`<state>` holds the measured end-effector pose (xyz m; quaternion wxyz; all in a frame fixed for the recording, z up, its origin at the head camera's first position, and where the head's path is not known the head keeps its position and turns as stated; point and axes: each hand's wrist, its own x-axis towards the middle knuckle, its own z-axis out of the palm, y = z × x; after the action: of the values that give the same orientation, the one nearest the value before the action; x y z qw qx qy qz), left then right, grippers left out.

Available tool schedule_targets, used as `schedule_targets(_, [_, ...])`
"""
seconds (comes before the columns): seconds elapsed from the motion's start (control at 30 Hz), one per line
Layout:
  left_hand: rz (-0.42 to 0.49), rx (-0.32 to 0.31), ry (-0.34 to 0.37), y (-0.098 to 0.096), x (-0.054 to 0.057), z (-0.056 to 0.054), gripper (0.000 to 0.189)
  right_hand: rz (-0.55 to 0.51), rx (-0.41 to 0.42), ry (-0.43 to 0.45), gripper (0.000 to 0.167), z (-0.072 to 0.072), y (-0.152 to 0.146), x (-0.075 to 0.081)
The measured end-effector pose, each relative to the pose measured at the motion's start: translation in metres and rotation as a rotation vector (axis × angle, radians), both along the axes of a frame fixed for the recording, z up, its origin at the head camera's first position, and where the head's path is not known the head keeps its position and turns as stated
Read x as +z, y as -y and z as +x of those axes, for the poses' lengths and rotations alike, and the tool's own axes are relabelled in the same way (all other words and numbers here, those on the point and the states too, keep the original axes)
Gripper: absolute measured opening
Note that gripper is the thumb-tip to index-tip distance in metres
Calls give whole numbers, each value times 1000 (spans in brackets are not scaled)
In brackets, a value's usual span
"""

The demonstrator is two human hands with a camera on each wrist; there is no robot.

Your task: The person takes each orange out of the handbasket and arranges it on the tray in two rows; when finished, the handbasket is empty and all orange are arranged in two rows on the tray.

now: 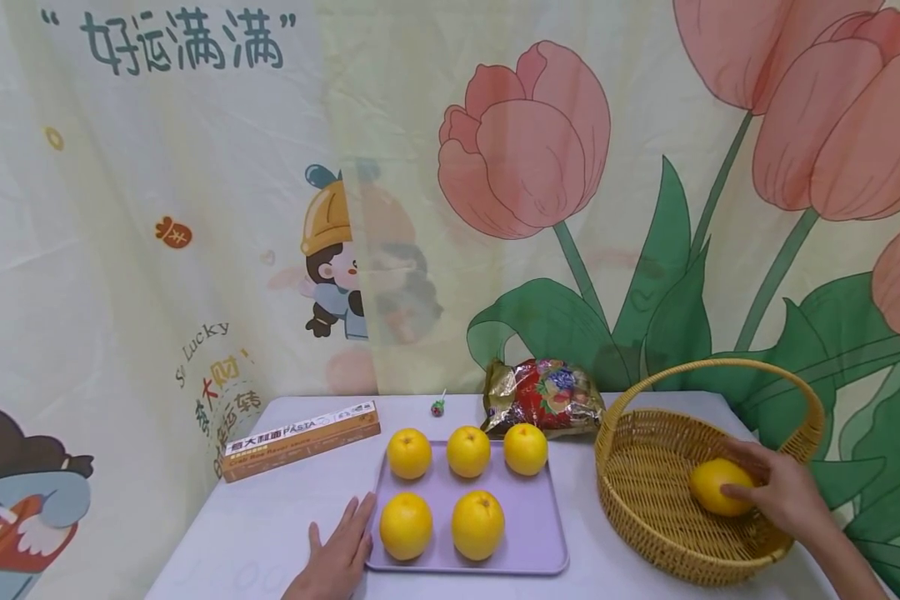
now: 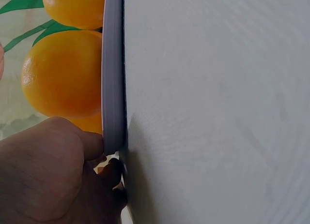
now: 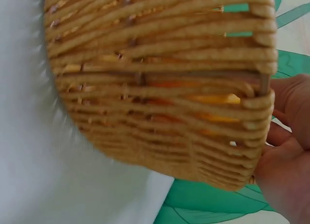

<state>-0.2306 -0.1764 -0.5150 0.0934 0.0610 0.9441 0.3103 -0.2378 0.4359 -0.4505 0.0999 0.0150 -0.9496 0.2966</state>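
Note:
My right hand (image 1: 786, 492) reaches into a woven wicker basket (image 1: 618, 508) with a tall hoop handle and grips a yellow orange (image 1: 720, 487) inside it, thumb across the front. In the right wrist view, the basket's side (image 3: 160, 112) hides most of that orange, and the hand (image 3: 290, 122) shows at the rim. Flat beside the lilac tray (image 1: 528, 533), my left hand (image 1: 337, 550) touches its left edge with fingers extended. Several oranges (image 1: 478, 525) sit on the tray in two rows. The left wrist view shows the hand (image 2: 53, 171) against the tray's rim (image 2: 113, 79).
A pasta box (image 1: 300, 440) lies at the table's back left. Behind the tray are a small wrapped lollipop (image 1: 438, 407) and a shiny gold-and-red packet (image 1: 543, 398). A printed curtain (image 1: 390, 100) hangs behind the white table (image 1: 232, 533).

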Motion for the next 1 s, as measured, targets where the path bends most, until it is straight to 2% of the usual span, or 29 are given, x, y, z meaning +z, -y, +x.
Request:
schedule_targets(0.17, [-8, 0, 5, -1, -1, -1, 61, 90, -20, -10, 67, 3, 2, 1])
schedule_targets(0.3, [-6, 2, -1, -1, -3, -2, 61, 84, -37, -21, 70, 2, 7, -2])
schedule_targets(0.5, [2, 1, -3, 0, -5, -3, 61, 6, -67, -23, 78, 3, 12, -7])
schedule_targets(0.7, [5, 2, -4, 0, -3, -2, 61, -70, -55, -26, 66, 6, 19, -8])
schedule_targets(0.9, [5, -1, -13, 1, -5, -2, 60, -118, -13, 73, 85, 7, 24, -10])
schedule_targets(1.0, [4, -1, -10, 1, -5, -2, 61, -110, 22, 90, 83, 8, 25, -10])
